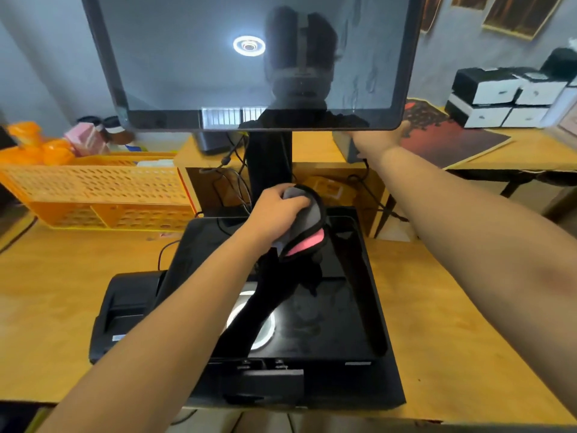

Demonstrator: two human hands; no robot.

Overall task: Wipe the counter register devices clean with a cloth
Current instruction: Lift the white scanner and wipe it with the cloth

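Cloth (304,223), soft and limp, sits bunched in left hand (276,214); right hand (379,139) steadies screen (249,57) edge, fingers hidden.

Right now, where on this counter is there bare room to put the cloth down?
Bare wood lies right of the black register base, out to the counter edge, and between the orange basket and receipt printer. Behind the stand it is crowded with cables. The left hand grips the cloth.
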